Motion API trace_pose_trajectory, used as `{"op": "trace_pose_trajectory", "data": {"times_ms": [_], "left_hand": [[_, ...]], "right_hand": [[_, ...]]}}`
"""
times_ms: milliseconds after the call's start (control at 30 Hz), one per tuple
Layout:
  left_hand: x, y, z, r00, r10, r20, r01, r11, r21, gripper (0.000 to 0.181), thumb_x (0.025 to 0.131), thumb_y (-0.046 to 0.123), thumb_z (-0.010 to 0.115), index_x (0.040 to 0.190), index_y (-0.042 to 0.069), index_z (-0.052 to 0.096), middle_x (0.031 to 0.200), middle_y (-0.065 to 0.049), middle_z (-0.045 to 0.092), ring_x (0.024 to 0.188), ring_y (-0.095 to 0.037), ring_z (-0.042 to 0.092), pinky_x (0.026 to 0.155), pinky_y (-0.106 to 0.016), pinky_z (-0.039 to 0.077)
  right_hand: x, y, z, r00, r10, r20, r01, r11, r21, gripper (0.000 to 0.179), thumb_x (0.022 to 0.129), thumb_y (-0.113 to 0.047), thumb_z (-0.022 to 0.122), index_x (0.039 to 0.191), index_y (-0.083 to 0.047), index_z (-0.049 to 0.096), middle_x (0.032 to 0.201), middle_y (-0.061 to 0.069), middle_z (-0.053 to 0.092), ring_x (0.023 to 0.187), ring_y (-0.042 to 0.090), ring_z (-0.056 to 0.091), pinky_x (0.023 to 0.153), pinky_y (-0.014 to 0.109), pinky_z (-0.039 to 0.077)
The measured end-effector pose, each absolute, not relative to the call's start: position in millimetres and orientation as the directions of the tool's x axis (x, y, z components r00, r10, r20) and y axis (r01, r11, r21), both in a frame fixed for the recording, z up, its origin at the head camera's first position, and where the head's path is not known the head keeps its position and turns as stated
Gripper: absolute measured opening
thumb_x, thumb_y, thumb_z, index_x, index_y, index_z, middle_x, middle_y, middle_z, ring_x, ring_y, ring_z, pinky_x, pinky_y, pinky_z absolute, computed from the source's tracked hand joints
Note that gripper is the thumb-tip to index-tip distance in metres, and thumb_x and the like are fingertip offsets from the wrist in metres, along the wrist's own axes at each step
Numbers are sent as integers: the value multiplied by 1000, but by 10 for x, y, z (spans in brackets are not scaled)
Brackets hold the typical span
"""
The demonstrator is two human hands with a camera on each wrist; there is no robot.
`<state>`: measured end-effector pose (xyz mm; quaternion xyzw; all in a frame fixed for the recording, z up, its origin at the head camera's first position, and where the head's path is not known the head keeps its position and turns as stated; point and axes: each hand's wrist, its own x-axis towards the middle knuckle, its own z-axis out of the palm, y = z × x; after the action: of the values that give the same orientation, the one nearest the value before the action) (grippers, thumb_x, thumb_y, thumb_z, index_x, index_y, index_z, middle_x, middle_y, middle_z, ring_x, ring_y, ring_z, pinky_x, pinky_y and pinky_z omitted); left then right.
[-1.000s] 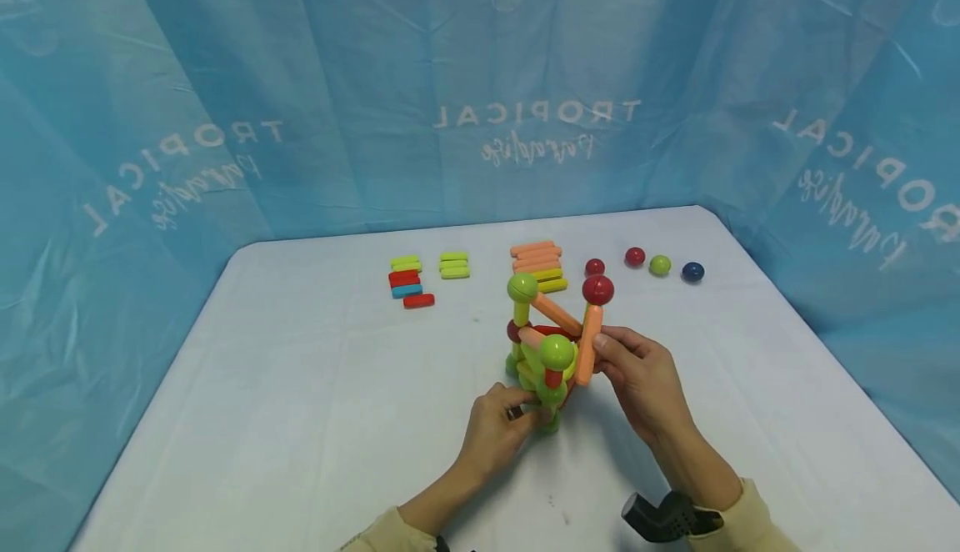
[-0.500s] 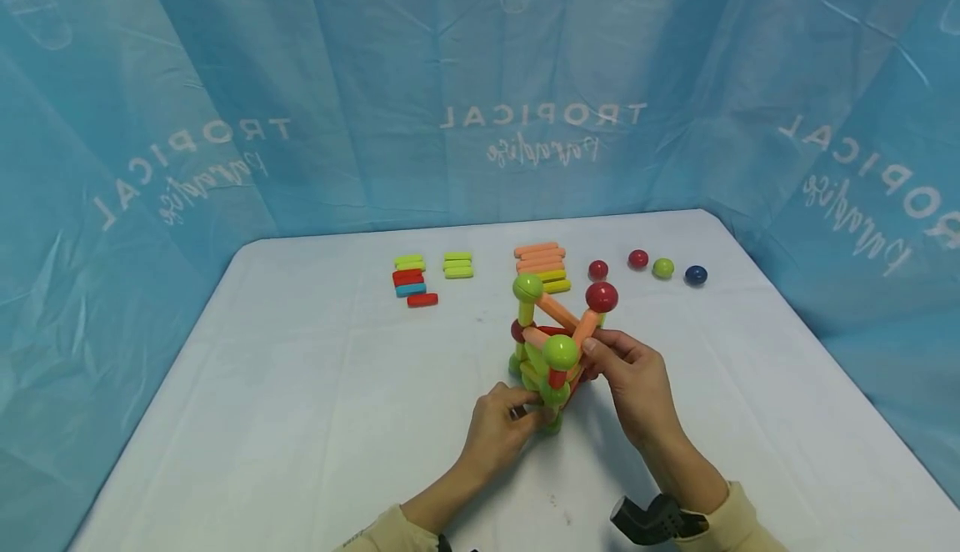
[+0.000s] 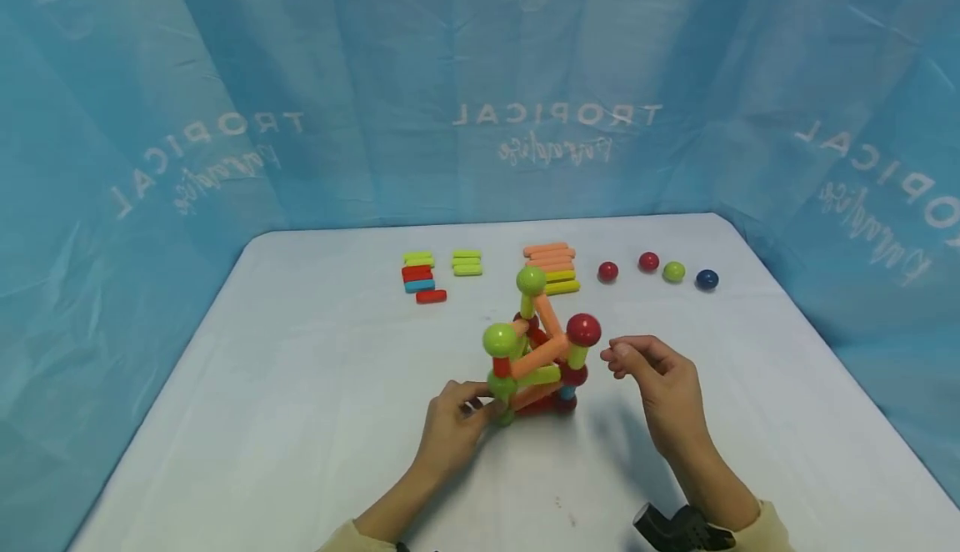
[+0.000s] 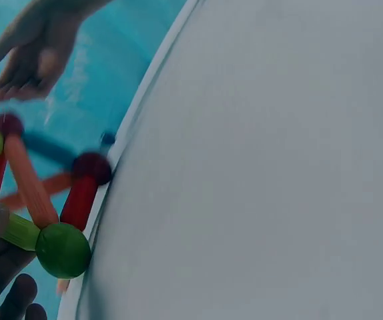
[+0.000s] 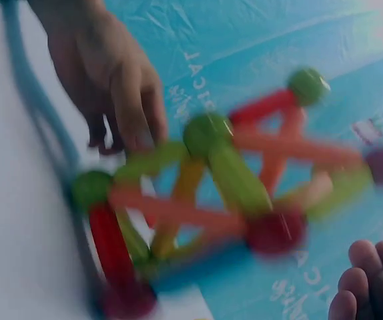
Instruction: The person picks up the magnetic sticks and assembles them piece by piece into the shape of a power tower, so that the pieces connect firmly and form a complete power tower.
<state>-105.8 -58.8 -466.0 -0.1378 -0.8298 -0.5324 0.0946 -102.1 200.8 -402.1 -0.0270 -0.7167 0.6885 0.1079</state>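
Note:
A frame of coloured rods and balls (image 3: pixel 542 357), like a magnetic building set, stands on the table. Its upper balls are two green and one red (image 3: pixel 583 329); an orange rod spans from the near green ball (image 3: pixel 499 340) to the red one. My left hand (image 3: pixel 453 423) grips the frame low at its near left corner, on a light-green rod (image 4: pixel 19 233) beside a green ball (image 4: pixel 63 250). Just right of the frame, apart from it, my right hand (image 3: pixel 663 385) hovers with loosely curled fingers and nothing visible in them. The right wrist view shows the frame blurred.
Behind the frame lie orange rods (image 3: pixel 550 264), yellow rods (image 3: pixel 562 288), short light-green rods (image 3: pixel 467 269), red rods (image 3: pixel 431 296) and a blue rod (image 3: pixel 420 285). Loose red (image 3: pixel 648 262), green (image 3: pixel 674 272) and dark blue (image 3: pixel 707 279) balls sit at the back right. A blue curtain (image 3: pixel 480 168) surrounds the white table (image 3: pixel 315 352).
My right hand has let go of the orange rod and drawn away to the right. The frame has turned and shifted left in my left hand, its red ball now lower and nearer.

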Motion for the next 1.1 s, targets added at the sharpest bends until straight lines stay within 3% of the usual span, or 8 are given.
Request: {"op": "trace_pose_trajectory", "data": {"times_ms": [133,300,433,600,833,1100], "left_hand": [[-1007,-955,-4675,-945,46,323,312,415,855,17,79,12,78,95,15,74,87,11,68,80,-16,59,71,-32,49],[-1048,-1253,-4685,-940,-22,341,297,440,847,16,80,9,78,96,11,74,89,8,70,82,-14,60,73,-32,50],[-1179,-1307,-4668,-949,-43,313,261,452,853,17,82,10,77,99,9,74,91,5,71,85,-13,61,76,-35,50],[-1303,-1234,-4677,-951,-17,309,271,437,858,16,85,8,73,101,6,73,94,0,72,90,-17,63,81,-38,50],[-1272,-1108,-4686,-956,33,291,276,434,858,17,84,8,73,100,10,73,93,5,71,90,-15,62,82,-39,49],[-1119,-1092,-4651,-965,39,258,252,402,880,13,82,19,76,94,16,74,88,12,69,87,-17,62,82,-39,48]], "right_hand": [[-1091,2029,-4062,-977,173,129,-120,61,-991,31,94,-23,64,103,7,64,90,11,69,82,22,61,76,26,51],[-1267,1967,-4148,-986,117,114,-92,179,-980,32,93,-32,65,104,-1,66,93,8,70,86,24,60,76,26,51],[-1519,1860,-4227,-990,39,139,-123,277,-953,29,93,-32,65,105,-6,67,97,7,69,93,29,60,79,27,50],[-1968,1695,-4288,-985,-62,163,-174,427,-887,33,92,-35,66,110,-8,68,101,3,67,92,22,60,80,33,51],[-2837,1190,-4237,-933,-274,234,-356,608,-710,25,91,-22,68,111,-7,69,98,4,68,86,19,60,70,35,51],[-3490,652,-4381,-866,-478,148,-492,755,-434,32,88,-21,71,117,-6,68,108,7,66,99,23,54,81,35,47]]}}
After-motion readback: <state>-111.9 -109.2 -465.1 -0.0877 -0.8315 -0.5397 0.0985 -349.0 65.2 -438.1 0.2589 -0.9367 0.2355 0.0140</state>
